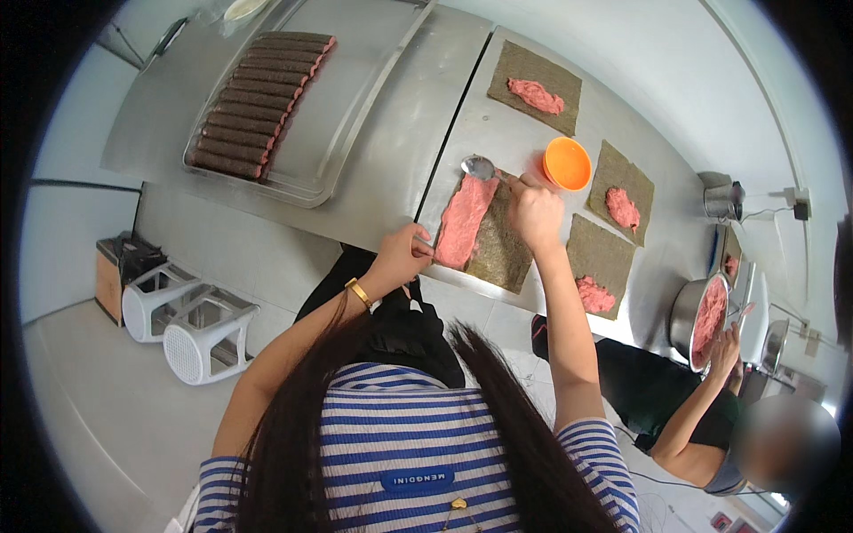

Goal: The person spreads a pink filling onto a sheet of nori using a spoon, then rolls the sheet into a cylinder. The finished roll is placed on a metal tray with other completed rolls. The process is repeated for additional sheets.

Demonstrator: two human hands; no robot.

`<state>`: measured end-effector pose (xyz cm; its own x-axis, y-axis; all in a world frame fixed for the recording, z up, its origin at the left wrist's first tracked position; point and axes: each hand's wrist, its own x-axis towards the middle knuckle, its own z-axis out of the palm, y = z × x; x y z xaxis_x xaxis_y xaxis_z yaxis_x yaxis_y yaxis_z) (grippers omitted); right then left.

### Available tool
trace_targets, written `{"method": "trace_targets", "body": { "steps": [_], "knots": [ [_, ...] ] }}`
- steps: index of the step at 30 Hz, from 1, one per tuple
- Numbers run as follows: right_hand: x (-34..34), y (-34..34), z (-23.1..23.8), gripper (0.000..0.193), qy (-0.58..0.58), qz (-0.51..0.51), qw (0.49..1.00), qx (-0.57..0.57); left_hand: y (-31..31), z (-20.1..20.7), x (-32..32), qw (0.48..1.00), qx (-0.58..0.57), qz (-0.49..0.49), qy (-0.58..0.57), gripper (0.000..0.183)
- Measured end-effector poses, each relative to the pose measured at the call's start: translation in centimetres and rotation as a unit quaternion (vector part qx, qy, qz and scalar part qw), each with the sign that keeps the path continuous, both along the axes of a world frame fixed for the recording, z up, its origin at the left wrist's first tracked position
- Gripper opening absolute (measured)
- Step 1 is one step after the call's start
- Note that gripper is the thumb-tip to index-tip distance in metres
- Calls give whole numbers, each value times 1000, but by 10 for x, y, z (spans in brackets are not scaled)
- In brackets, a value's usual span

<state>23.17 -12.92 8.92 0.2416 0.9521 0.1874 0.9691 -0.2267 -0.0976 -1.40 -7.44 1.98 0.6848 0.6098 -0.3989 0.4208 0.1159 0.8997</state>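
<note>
**Spoon over the pink paste, both hands at the sheet**

Here is the steel worktop point(391, 151), and both hands are on the near dark sheet point(502, 244). The right hand point(536, 211) has its grip pinched on the handle of a spoon point(481, 167), the bowl sticking out to the far left of the knuckles, just past the far end of the pink paste point(464, 222). That paste lies as a long strip, its long axis running near to far along the left side of the sheet, so it sits near and left of the spoon bowl. The left hand point(402, 253) is at the near left edge of the sheet, fingers curled and touching it; whether they pinch anything I cannot tell. The right hand is nearer the far end of the strip, the left the near end. An orange cup point(567, 163) stands just right of the spoon hand. Far left, a tray point(342, 133) carries a row of dark rolls point(258, 102). At the right, another person's hand point(726, 351) reaches to a metal bowl point(689, 306).
</note>
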Motion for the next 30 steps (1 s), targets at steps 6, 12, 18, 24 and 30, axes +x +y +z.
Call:
{"method": "trace_targets", "body": {
  "steps": [6,12,18,24,30],
  "knots": [
    [-7,-30,19,23,36,45,998,-27,0,3,0,1000,17,-9,-12,35],
    [-10,-45,9,25,23,76,994,-74,1,1,1,999,32,-17,-25,31],
    [18,-8,-13,9,1,75,997,-18,4,-4,1,998,39,-43,-4,34],
    [34,18,-11,8,-44,66,997,-18,4,-3,-1,997,60,-41,-14,31],
    [34,16,12,9,-28,-1,999,28,5,-3,0,997,51,-52,-13,33]
  ]
}}
